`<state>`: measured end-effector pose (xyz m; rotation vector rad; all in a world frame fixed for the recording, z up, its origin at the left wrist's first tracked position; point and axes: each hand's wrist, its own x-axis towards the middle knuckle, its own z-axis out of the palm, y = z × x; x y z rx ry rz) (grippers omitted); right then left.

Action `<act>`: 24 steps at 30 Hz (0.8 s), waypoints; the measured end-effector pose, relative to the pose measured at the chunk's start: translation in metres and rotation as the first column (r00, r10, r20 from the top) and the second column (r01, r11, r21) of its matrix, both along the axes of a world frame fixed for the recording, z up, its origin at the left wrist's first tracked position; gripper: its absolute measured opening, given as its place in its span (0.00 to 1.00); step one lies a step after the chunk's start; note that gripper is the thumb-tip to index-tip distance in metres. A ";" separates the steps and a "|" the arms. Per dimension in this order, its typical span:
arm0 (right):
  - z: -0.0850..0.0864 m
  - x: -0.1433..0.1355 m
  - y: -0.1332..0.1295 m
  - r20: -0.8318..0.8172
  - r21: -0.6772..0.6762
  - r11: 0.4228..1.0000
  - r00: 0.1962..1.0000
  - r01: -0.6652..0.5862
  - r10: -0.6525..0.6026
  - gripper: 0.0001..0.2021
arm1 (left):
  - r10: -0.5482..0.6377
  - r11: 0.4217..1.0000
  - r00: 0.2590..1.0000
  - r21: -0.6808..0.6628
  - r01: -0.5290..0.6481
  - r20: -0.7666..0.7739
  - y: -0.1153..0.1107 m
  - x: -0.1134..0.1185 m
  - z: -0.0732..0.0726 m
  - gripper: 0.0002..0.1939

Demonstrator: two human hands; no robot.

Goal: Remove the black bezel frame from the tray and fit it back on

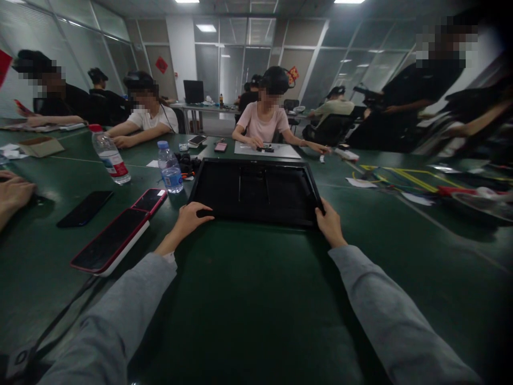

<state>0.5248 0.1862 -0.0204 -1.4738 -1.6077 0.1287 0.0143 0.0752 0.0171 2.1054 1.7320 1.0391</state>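
Note:
A shallow black rectangular tray [222, 187] with a raised rim and thin dividers across its middle is in front of me on the green table. My left hand [191, 216] is at its near left corner, thumb and fingers closed on the edge. The near right corner is gripped by my right hand [330, 221], with the thumb over the rim and the other fingers partly hidden behind the side. I cannot tell whether the tray rests flat or is slightly raised.
Left of the tray stand a small water bottle [170, 168] and a red-capped bottle [112, 158]. Nearer lie a pink-edged phone [114, 240] and a black phone [85, 209]. A person [264, 120] works opposite. A metal bowl [481, 206] and yellow strips [409, 176] lie right.

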 end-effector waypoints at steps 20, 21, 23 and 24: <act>-0.015 0.018 0.018 -0.196 -0.021 0.997 0.978 -0.078 0.072 0.28 | 0.330 0.943 0.907 -0.042 -0.330 0.260 0.025 -0.025 -0.026 0.23; -0.012 0.016 0.016 -0.203 -0.014 0.996 0.976 -0.083 0.078 0.28 | 0.329 0.943 0.907 -0.052 -0.327 0.262 0.026 -0.026 -0.027 0.23; -0.008 0.013 0.012 -0.220 -0.016 0.996 0.972 -0.093 0.087 0.29 | 0.342 0.939 0.903 -0.054 -0.340 0.262 0.027 -0.026 -0.026 0.22; -0.006 0.012 0.010 -0.229 -0.026 0.995 0.969 -0.098 0.089 0.29 | 0.355 0.934 0.898 -0.055 -0.353 0.260 0.026 -0.025 -0.025 0.22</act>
